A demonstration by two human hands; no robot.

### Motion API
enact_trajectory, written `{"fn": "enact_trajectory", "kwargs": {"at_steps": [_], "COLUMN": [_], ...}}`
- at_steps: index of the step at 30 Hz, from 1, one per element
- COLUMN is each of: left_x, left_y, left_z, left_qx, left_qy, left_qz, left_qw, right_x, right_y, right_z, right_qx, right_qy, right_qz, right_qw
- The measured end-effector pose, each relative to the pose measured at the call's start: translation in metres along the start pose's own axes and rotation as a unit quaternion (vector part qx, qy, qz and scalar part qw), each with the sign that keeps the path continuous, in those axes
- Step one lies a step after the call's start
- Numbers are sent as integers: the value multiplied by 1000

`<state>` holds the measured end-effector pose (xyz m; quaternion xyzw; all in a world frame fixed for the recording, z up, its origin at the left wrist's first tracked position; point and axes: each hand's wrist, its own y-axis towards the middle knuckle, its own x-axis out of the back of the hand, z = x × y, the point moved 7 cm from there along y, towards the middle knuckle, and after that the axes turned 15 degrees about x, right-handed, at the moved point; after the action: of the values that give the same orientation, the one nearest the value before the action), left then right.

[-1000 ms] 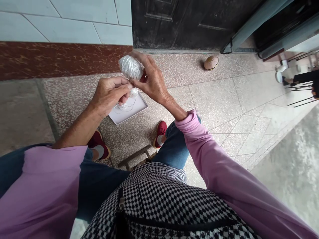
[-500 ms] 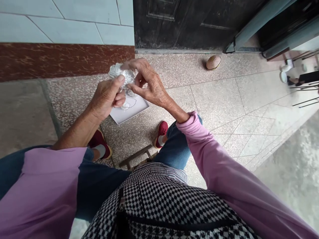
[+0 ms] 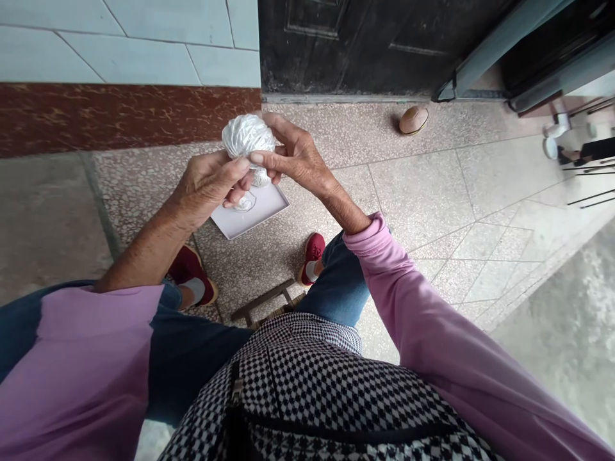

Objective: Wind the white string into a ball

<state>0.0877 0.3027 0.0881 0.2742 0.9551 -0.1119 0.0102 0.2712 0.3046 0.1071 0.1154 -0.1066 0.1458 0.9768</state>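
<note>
A ball of shiny white string (image 3: 247, 134) is held up between my two hands. My left hand (image 3: 211, 182) grips its lower left side, thumb pressed near the bottom. My right hand (image 3: 302, 157) closes on the right side, with the thumb at the front and the fingers partly hidden behind. Below the hands a shallow white tray (image 3: 233, 229) lies on the floor. In or above it show a small white bundle (image 3: 261, 178) and another white piece (image 3: 246, 203), both partly covered by my fingers. A thin dark line runs near them on the tray.
A tan rounded object (image 3: 413, 120) sits on the speckled floor by the dark door (image 3: 355, 51). Part of a wooden stool (image 3: 264, 301) shows between my legs, near my red shoes (image 3: 313, 253). At the far right stand thin dark metal legs (image 3: 596, 198) and someone's foot (image 3: 569, 155).
The ball has turned and risen slightly to the right, and its wound strands show more clearly. My right fingers, blurred and lifted before, now press against it.
</note>
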Motion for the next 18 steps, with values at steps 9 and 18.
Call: {"fn": "enact_trajectory", "kwargs": {"at_steps": [9, 18], "left_x": [14, 22], "left_y": [-8, -15], "left_z": [-10, -29], "left_qx": [-52, -81], "left_qy": [300, 372], "left_qz": [-109, -97], "left_qw": [946, 920], "right_x": [11, -30], "right_y": [4, -14], "right_z": [0, 0], "right_qx": [55, 57], "right_qy": [-234, -355], "right_qz": [15, 214], "right_qw": [971, 908]}}
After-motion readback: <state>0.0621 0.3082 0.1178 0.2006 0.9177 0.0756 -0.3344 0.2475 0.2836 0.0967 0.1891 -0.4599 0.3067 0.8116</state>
